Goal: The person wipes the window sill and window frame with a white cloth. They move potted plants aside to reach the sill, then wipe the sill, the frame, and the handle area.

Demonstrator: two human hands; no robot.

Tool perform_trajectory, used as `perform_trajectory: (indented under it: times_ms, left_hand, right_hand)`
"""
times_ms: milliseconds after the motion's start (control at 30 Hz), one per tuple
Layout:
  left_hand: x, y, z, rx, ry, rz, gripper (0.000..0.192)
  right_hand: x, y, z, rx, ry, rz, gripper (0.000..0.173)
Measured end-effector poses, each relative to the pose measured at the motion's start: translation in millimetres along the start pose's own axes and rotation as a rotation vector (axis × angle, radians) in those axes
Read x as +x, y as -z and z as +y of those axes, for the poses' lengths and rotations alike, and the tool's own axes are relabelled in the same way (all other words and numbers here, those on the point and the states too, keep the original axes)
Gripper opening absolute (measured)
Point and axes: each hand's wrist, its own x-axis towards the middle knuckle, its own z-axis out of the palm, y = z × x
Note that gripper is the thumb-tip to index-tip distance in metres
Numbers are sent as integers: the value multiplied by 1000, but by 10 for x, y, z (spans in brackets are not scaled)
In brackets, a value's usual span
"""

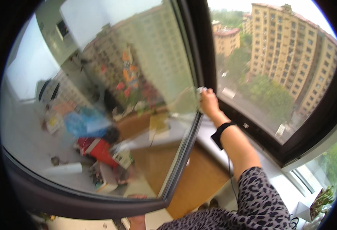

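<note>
A dark-framed window sash stands open into the room, its large glass pane showing reflections and things behind it. At the far edge of this sash, my right hand is closed on a small white cloth or tissue. A black band circles that forearm. My left hand is at the bottom of the sash, partly behind its lower frame; what its fingers do is hard to make out. Beyond my right arm is the dark fixed window frame, with buildings and trees outside.
Under the sash lies a brown wooden surface. A white sill runs below the window, with a potted succulent at lower right. Through the glass appear a blue plastic bag and a red item. A thin cable hangs beside my right arm.
</note>
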Motion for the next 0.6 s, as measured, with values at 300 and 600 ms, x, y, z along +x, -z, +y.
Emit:
perform_trajectory:
  times_ms: [300, 600]
  left_hand:
    - [140, -91, 210, 221, -105, -78, 53]
    - [151, -201, 269, 329, -63, 34, 54]
  right_hand:
    - [631, 175, -28, 312, 139, 321, 16]
    - [-235, -327, 64, 75, -501, -199, 35]
